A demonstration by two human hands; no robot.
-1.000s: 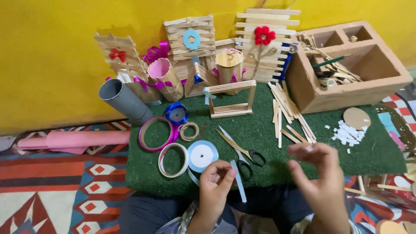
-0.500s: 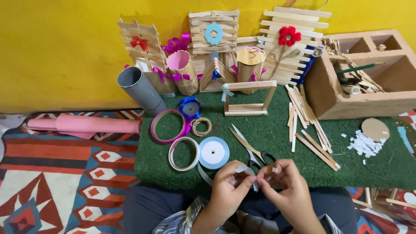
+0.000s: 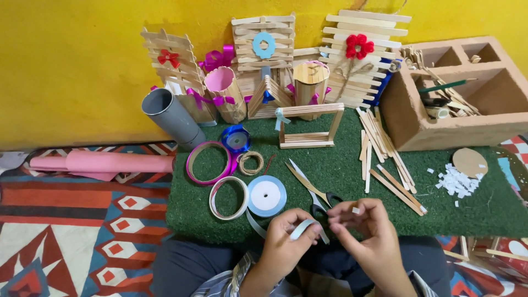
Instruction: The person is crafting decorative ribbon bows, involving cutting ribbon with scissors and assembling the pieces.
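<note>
Ribbon [image 3: 304, 227], pale blue, runs between our two hands at the near edge of the green mat [image 3: 484, 212], trailing back to its spool [image 3: 266, 196]. Going left to right, we see a pink roll [image 3: 104, 163] on the patterned rug [image 3: 66, 220], a grey tube [image 3: 171, 117], a pink tape ring [image 3: 208, 163] and a cream one [image 3: 227, 197]. Our left hand [image 3: 286, 242] pinches the ribbon between thumb and fingers; our right hand [image 3: 366, 228] grips its other end with fingertips closed. Scissors [image 3: 311, 190] lie just beyond the hands, open. Farther right we find loose sticks [image 3: 385, 159], white scraps [image 3: 456, 181] and a brown box [image 3: 440, 118].
</note>
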